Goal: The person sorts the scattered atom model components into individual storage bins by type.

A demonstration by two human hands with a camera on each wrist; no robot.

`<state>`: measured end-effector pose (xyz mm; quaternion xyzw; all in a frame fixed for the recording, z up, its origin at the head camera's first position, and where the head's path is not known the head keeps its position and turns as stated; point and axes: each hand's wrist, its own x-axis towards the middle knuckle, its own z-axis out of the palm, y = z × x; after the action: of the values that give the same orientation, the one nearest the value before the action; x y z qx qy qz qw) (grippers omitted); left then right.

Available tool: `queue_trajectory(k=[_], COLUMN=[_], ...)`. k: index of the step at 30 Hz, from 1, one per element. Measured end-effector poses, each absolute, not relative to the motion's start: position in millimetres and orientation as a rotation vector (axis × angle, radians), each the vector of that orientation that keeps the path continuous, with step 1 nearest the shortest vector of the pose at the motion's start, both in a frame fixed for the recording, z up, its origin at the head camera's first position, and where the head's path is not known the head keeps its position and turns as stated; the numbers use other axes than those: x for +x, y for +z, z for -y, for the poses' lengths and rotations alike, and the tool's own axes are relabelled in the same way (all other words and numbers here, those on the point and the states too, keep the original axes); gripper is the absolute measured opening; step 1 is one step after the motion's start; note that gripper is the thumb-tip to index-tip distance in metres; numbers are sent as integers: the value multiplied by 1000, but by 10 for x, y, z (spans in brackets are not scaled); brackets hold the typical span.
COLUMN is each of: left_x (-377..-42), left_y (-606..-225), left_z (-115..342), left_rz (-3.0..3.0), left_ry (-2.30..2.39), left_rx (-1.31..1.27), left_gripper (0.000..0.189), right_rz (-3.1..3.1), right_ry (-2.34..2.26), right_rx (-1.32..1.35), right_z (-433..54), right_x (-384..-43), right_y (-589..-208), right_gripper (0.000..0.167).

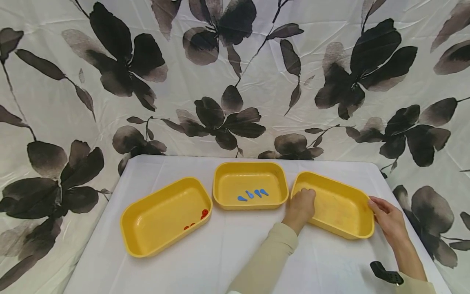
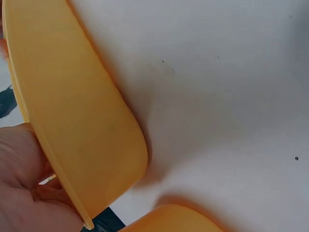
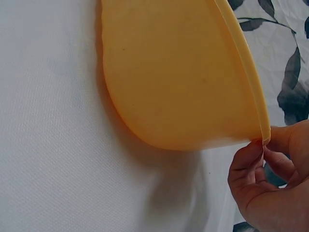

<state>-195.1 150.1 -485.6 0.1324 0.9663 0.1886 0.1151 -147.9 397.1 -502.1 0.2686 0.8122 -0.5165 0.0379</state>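
The right-hand yellow plastic tub (image 1: 342, 208) stands at a slant on the white table, with a hand at each end. My left hand (image 1: 303, 207) curls over the rim at its left end; the left wrist view shows the thumb side of that hand (image 2: 24, 179) against the tub's rim. At the opposite end, my right hand (image 1: 390, 220) pinches the rim between thumb and fingers, seen closely in the right wrist view as the hand (image 3: 270, 179) at the tub's corner (image 3: 193, 96).
A middle yellow tub (image 1: 253, 175) holds several small blue drop-shaped pieces (image 1: 258, 193). Another yellow tub (image 1: 161, 216), at the left, has several small red pieces (image 1: 204, 212) along its near right side. Behind the white table (image 1: 205, 261) hangs a flowered cloth (image 1: 176, 90).
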Motion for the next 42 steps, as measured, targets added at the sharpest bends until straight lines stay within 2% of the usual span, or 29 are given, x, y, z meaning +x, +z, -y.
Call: queue_trajectory(k=[15,23,29,42], left_x=[-1973,-1949,-1934,-1878], left_y=[-4912,-4901,-4873,-4860], left_z=[-1587,-1499,-1420,-1266], left_rz=[-2835,-2822,-2785,-2704], left_ry=[426,603,816,1159], left_rx=[393,434,469,439], left_gripper=[13,9,20,2], right_rz=[-2520,-2525,-2525,-2532], right_ry=[-1560,-1565,-1564,-1562], right_rx=[838,841,838,757], right_z=[-3971,-3967,-3968,-3986], right_x=[-1477,-1482,-1490,-1478], right_y=[-5045,-5049,-5042,-5031], right_gripper=[66,66,65,64])
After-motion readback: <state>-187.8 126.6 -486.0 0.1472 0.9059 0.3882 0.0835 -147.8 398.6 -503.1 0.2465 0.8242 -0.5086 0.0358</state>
